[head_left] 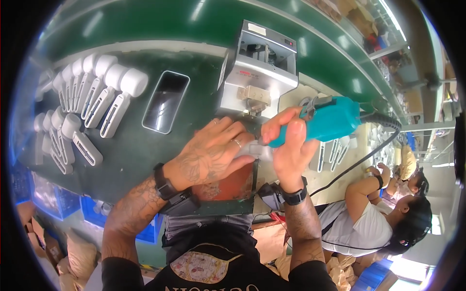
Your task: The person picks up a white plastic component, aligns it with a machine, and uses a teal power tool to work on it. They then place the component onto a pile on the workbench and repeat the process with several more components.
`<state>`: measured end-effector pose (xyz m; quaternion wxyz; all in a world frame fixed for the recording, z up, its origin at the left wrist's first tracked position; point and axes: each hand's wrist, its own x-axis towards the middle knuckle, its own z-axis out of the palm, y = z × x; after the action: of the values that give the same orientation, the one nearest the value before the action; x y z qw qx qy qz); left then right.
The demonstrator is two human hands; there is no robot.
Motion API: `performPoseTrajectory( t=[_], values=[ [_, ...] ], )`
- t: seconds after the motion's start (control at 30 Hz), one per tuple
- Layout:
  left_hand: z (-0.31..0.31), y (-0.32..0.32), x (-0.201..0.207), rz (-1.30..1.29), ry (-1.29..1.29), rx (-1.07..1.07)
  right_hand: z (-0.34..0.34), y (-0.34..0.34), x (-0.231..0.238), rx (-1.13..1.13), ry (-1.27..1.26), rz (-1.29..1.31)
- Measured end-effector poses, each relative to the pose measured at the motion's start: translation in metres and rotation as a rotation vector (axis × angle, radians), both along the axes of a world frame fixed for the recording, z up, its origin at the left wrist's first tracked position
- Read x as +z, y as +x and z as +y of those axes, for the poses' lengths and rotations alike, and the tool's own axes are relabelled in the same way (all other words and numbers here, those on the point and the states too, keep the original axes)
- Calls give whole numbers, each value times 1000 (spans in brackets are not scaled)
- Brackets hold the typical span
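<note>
My right hand (291,145) is wrapped round a teal corded electric screwdriver (330,121), its narrow front end angled down to the left. Under my left hand (208,157) is a white plastic part (262,152), mostly hidden by fingers; the left thumb and fingers grip it. Both hands meet at this part, just in front of a grey metal box-shaped machine (259,72), which looks like a screw feeder. The screwdriver's tip is hidden behind my fingers.
Rows of white plastic pieces with round heads and slotted handles (114,114) lie at the left. A phone (166,102) lies between them and the machine. A black cable (357,165) curves off right. Another person (364,218) sits at the right. Blue crates (51,196) stand below the bench.
</note>
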<state>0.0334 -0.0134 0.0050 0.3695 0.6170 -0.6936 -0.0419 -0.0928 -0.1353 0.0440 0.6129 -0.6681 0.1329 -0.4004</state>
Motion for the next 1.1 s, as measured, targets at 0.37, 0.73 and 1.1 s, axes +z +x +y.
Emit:
performPoseTrajectory(
  t=[0.37, 0.73, 1.1],
  values=[
    [3, 3, -5, 25, -60, 7, -18, 54, 15, -138, -117, -54],
    [3, 1, -7, 29, -52, -10, 0, 31, 24, -136, -68, 16],
    [3, 8, -7, 37, 29, -12, 22, -19, 10, -65, -18, 44]
  ],
)
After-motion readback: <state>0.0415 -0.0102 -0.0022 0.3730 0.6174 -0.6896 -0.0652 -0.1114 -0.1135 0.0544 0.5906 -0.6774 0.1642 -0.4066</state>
